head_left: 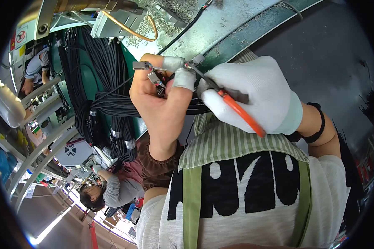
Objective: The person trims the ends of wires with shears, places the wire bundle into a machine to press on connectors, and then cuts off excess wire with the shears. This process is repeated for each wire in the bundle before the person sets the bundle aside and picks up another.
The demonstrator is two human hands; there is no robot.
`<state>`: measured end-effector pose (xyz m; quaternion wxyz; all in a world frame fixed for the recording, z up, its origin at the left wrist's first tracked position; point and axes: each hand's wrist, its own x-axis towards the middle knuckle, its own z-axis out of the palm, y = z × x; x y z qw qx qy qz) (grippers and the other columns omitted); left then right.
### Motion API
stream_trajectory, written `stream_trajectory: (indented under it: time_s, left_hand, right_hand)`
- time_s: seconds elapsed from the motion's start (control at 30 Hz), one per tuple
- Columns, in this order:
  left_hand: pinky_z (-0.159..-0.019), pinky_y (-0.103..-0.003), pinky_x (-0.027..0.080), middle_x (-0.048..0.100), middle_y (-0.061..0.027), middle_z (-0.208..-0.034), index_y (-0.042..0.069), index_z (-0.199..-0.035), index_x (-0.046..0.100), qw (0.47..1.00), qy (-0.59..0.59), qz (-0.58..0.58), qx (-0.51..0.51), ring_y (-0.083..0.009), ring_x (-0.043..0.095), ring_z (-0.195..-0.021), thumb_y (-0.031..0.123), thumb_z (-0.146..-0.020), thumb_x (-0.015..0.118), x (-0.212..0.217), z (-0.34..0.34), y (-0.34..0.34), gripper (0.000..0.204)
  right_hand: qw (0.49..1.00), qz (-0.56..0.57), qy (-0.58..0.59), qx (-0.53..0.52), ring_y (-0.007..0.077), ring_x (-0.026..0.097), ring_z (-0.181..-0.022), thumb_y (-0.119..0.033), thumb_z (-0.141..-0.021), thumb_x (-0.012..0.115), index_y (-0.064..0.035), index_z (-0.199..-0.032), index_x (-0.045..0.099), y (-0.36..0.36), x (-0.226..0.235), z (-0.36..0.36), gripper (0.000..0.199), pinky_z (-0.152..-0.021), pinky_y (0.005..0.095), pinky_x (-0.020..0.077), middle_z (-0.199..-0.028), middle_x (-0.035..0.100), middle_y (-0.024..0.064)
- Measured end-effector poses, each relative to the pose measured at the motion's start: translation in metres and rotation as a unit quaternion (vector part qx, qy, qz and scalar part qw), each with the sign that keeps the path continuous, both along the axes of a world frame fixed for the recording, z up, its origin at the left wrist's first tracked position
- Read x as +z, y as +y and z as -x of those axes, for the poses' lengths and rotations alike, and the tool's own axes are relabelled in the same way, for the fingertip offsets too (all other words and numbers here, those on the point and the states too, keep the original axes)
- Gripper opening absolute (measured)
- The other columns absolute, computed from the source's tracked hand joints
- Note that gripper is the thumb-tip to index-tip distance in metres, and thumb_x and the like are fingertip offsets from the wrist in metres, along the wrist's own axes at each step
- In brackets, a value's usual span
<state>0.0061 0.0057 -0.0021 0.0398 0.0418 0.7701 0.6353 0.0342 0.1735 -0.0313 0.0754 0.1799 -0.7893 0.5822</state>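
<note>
Centre of the frame: the left hand (160, 97), bare but for two white finger covers (183, 79) on the fingertips, is closed around thin black wires (195, 108). It pinches them just below their small metal-and-grey plugs (154, 77), so the ends stand clear of the palm and face the tool. Three plugs can be counted near this hand: one jutting to its upper left, one hanging against the palm, and one at the tool tip (197, 59).

Right of centre: the right hand (253, 95), in a white knitted glove, is wrapped around one pair of cutters with orange handles (241, 113). The dark tip points up and left into the wire ends, touching or nearly touching them; whether the blades are closed cannot be told. A black band sits on this wrist.

Left of centre: one large coiled bundle of black cables (108, 108), bound with pale tape in at least two places, hangs beside a green bench (220, 29) strewn with pale offcuts.

Lower left: another person (108, 191) sits bent over at work.
</note>
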Motion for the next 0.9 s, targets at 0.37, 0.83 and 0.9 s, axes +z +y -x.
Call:
stream_trajectory:
  time_s: [0.37, 0.83, 0.9]
  left_hand:
    - [-0.051, -0.015, 0.029, 0.051, 0.0035, -0.071, 0.002, -0.092, 0.054, 1.0, -0.026, -0.004, 0.006, 0.0004, 0.039, -0.06, -0.005, -0.079, 0.063, -0.005, 0.003, 0.003, 0.017]
    - [-0.043, -0.019, 0.021, 0.043, 0.0056, -0.063, 0.009, -0.085, 0.052, 0.966, -0.176, -0.169, -0.082, -0.0022, 0.028, -0.047, 0.016, -0.088, 0.064, -0.028, 0.089, -0.033, 0.014]
    - [-0.043, -0.019, 0.022, 0.044, 0.0052, -0.063, 0.008, -0.085, 0.052, 0.972, -0.17, -0.136, -0.082, -0.0022, 0.029, -0.047, 0.017, -0.087, 0.065, -0.025, 0.093, -0.034, 0.016]
  right_hand:
    - [0.997, -0.073, -0.035, -0.017, 0.0174, 0.053, -0.045, -0.013, -0.078, 0.068, -0.0022, -0.078, 0.062, 0.0, -0.003, 0.007, 0.011, -0.046, 0.0298, 0.0414, -0.053, 0.05, 0.0072]
    - [0.879, -0.153, 0.449, -0.043, 0.0281, 0.052, -0.055, -0.013, -0.08, 0.061, -0.004, -0.082, 0.059, 0.028, -0.016, 0.118, 0.009, -0.052, 0.0333, 0.0431, -0.062, 0.051, 0.0116]
    - [0.967, -0.1, 0.235, 0.027, 0.0246, 0.053, -0.052, -0.013, -0.082, 0.06, -0.0022, -0.079, 0.06, 0.022, 0.004, 0.124, 0.012, -0.049, 0.0324, 0.0428, -0.061, 0.053, 0.011]
